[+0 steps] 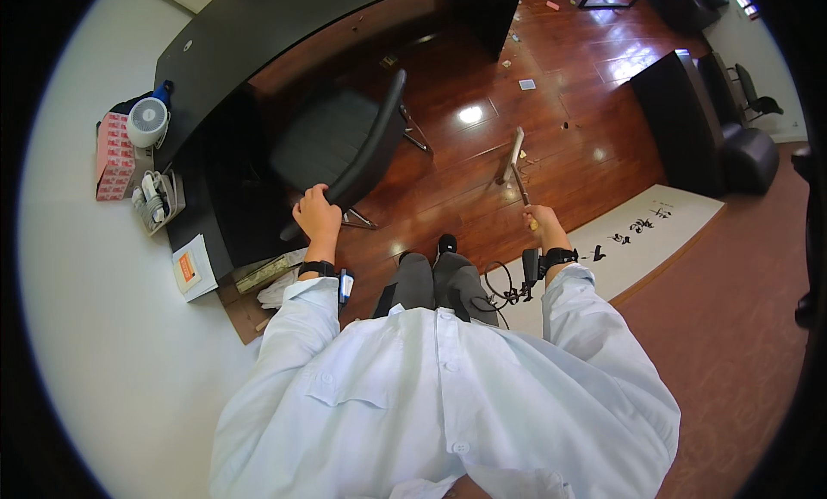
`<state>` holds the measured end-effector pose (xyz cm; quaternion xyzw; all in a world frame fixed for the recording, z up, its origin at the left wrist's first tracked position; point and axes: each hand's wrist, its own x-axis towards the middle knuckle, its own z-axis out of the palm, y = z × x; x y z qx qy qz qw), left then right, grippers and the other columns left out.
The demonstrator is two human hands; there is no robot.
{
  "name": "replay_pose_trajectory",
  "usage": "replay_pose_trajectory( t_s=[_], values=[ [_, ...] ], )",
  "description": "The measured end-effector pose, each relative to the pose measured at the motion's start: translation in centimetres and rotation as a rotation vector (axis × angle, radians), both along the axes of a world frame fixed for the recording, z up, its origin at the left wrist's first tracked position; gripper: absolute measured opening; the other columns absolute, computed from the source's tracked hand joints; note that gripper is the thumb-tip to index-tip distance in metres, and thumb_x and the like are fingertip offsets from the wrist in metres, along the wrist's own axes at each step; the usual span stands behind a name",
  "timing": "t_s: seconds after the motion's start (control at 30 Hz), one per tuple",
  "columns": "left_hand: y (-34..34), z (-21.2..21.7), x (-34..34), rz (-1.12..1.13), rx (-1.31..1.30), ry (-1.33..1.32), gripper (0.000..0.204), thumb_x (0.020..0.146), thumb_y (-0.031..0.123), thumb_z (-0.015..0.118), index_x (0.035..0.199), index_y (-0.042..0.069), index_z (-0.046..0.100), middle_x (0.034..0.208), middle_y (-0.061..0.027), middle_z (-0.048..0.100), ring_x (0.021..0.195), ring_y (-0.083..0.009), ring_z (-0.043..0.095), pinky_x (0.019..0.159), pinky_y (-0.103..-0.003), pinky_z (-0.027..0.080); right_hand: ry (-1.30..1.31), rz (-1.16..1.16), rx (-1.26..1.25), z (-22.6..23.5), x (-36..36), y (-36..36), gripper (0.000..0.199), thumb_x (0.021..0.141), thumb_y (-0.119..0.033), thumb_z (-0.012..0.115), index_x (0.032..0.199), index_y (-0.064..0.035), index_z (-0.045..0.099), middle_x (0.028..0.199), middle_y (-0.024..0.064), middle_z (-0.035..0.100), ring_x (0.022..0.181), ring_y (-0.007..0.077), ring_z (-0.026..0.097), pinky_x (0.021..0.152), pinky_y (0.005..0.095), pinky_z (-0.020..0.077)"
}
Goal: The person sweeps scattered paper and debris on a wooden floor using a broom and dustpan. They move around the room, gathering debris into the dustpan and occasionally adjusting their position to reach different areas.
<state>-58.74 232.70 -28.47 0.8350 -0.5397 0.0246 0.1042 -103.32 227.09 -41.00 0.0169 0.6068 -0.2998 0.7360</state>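
My left hand (318, 216) is at the near end of a black office chair's backrest (372, 146), with its fingers curled over the edge. My right hand (544, 224) is closed round the handle of a broom (520, 182). The broom's pale, narrow head (512, 150) rests down on the glossy red-brown wooden floor (457, 176). A few small scraps lie beside the head. Both wrists wear black straps, and a dark cable (500, 297) hangs by my right wrist.
A long black desk (284, 21) curves round the chair. On its left part are a white round fan (148, 122), a pink-patterned box (114, 159) and papers (195, 268). Litter (527, 84) dots the floor ahead. A calligraphy scroll (680, 208) lies to the right, near dark armchairs (689, 124).
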Motion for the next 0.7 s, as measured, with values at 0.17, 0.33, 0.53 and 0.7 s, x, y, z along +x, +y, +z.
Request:
replay_pose_trajectory(
  t_s=[0.17,0.33,0.53,0.7],
  values=[
    [-4.6,-0.2,-1.6,-0.343,0.046,0.073,0.036,0.068,0.016,0.059,0.102,0.009,0.048,0.094,-0.0105,0.055,0.086,-0.03,0.053,0.073,-0.039,0.043,0.176,0.055,-0.062,1.2,3.1,1.4,0.005,0.076,-0.005,0.048,0.072,-0.0034,0.047,0.057,0.0045,0.046,0.042,0.0099,0.042,0.034,0.0192,0.0346],
    [-7.5,0.0,-2.8,-0.228,0.36,0.126,0.047,0.071,0.022,0.061,0.111,0.008,0.041,0.094,-0.0147,0.056,0.084,-0.0324,0.055,0.07,-0.041,0.045,-0.086,0.013,0.013,3.0,6.1,3.9,0.008,0.079,-0.008,0.048,0.076,-0.0025,0.044,0.058,0.0046,0.045,0.044,0.0089,0.042,0.035,0.017,0.034],
    [-5.8,-0.5,-3.3,-0.28,0.146,0.024,0.043,0.074,0.019,0.059,0.112,0.008,0.042,0.094,-0.0139,0.056,0.083,-0.0312,0.055,0.07,-0.039,0.045,-0.465,0.066,0.259,2.8,13.0,5.2,0.014,0.082,-0.008,0.042,0.07,-0.0035,0.036,0.055,0.0041,0.042,0.04,0.0091,0.039,0.034,0.0177,0.0334],
    [-5.7,-0.7,-2.5,-0.326,0.103,-0.023,0.043,0.075,0.018,0.057,0.114,0.009,0.041,0.094,-0.0123,0.056,0.083,-0.0299,0.055,0.07,-0.039,0.045,-0.447,0.34,0.373,-0.2,21.6,5.0,0.013,0.08,-0.006,0.042,0.068,-0.0034,0.036,0.055,0.005,0.042,0.04,0.0097,0.038,0.034,0.0177,0.0324]
  ],
)
